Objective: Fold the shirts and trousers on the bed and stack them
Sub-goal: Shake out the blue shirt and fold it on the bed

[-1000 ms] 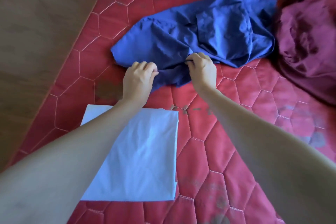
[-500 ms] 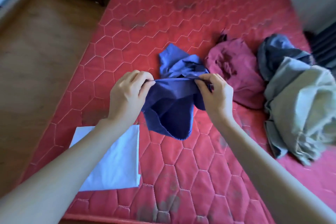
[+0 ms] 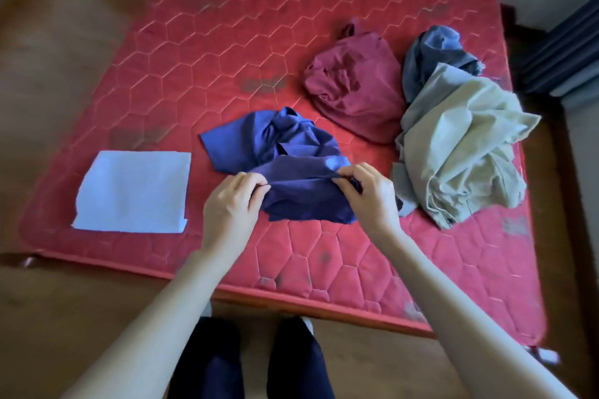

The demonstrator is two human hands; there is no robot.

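A crumpled blue garment (image 3: 278, 152) lies near the front of the red quilted mattress (image 3: 227, 42). My left hand (image 3: 231, 204) pinches its near edge on the left, and my right hand (image 3: 366, 194) pinches the same edge on the right, holding that edge stretched between them a little above the bed. A folded white garment (image 3: 133, 191) lies flat at the front left. A maroon garment (image 3: 353, 87), a grey-blue garment (image 3: 434, 55) and a pale beige garment (image 3: 460, 146) lie crumpled to the right.
Wooden floor (image 3: 64, 42) surrounds the bed on the left and front. My dark-trousered legs (image 3: 249, 363) stand at the mattress's front edge. A dark curtain (image 3: 564, 52) and a wall are at the far right.
The view has pulled back and risen. My hands have carried the blue garment's edge toward the front of the bed; more of the garment now lies spread on the mattress.
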